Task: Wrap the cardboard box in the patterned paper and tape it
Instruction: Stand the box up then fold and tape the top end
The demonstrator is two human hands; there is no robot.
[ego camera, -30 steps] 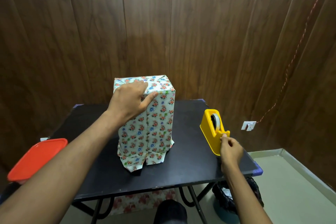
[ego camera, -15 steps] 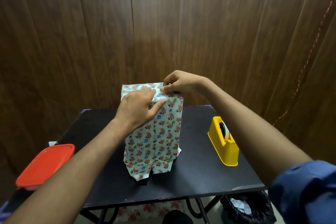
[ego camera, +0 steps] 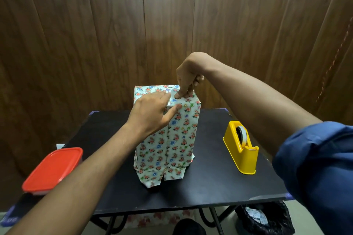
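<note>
Black bench (ego camera: 210, 187) has the box (ego camera: 172, 139) standing upright in the middle, already covered in flowery paper (ego camera: 152, 158) that flares loose at the bottom. Yellow tape dispenser (ego camera: 241, 149) sits off to its right, red lid (ego camera: 52, 170) at the left edge. Left hand (ego camera: 150, 114) lies flat-ish on the top front corner, fingers straight, thumb on the front. Right hand (ego camera: 188, 80) is curled, thumb pressing the top edge.

On your black counter (ego camera: 210, 187) a red-lidded container (ego camera: 52, 170) sits at the left edge. Behind the counter stands a dark wood-panelled wall (ego camera: 172, 15). Below the counter's right corner you see a black bin bag (ego camera: 267, 219) on the floor.
</note>
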